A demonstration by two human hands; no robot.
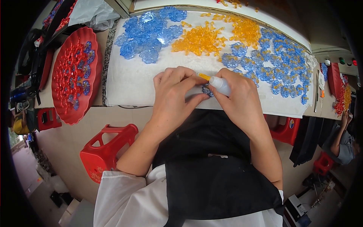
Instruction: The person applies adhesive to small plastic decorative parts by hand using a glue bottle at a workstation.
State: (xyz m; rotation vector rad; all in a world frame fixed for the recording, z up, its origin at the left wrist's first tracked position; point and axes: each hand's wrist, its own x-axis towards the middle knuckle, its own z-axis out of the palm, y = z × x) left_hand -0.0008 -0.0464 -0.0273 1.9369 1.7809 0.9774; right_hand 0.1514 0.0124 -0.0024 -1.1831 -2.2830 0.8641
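Note:
My left hand (177,85) pinches a small blue translucent plastic piece (206,90) between thumb and fingers, at the near edge of the white-covered table. Wrapped in my right hand (240,94) is a whitish squeeze bottle (222,86), tilted so its yellow nozzle (204,76) points to the left hand, just above the blue piece. Whether the nozzle touches anything I cannot tell. Beyond my hands lie a heap of blue flower-shaped pieces (145,34), a pile of small orange plastic pieces (200,39), and blue flowers with orange parts on them (272,70) spread to the right.
At the left stands a scalloped red tray (96,72) with red and blue plastic pieces in it. A red stool (109,142) is on the floor at my left. Thin tools (317,94) lie at the table's right end. Another person (342,143) works at the far right.

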